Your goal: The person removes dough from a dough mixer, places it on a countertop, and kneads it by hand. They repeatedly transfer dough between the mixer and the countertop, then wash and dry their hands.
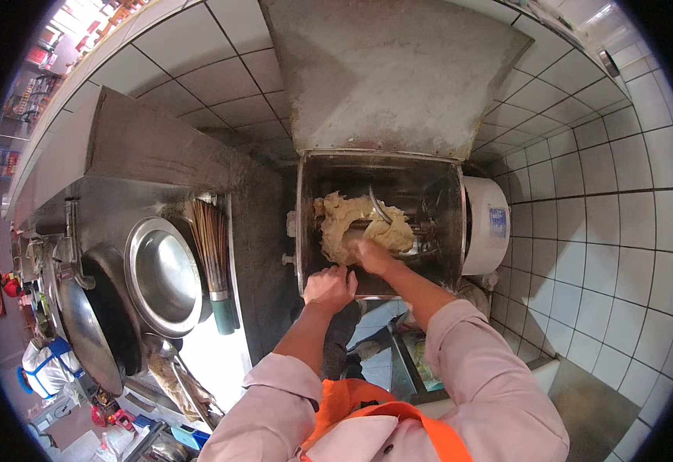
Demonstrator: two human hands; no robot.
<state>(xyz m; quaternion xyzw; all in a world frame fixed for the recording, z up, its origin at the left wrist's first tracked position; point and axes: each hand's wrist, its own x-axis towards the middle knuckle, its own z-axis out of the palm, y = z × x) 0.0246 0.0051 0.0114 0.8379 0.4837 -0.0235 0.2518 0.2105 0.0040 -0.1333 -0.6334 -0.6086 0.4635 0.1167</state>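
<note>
Before me is a metal dough mixer tub [440, 254] with a mass of pale dough [336, 216] inside. A curved metal mixing bar [378, 205] rises through the dough. My right hand [374, 257] reaches over the front of the tub to the near side of the dough; it is blurred, and its fingertips cannot be made out, so its grip is unclear. To its left, my left hand [333, 286] is curled over the tub's front rim. A raised metal lid [394, 75] stands behind the tub.
A white cylindrical housing [486, 225] adjoins the tub's right side, near a tiled wall [596, 213]. At left are a steel basin [163, 277], a bamboo whisk [212, 248], a wok [102, 317] and a ladle [166, 352]. Another person [50, 367] is farther off at lower left.
</note>
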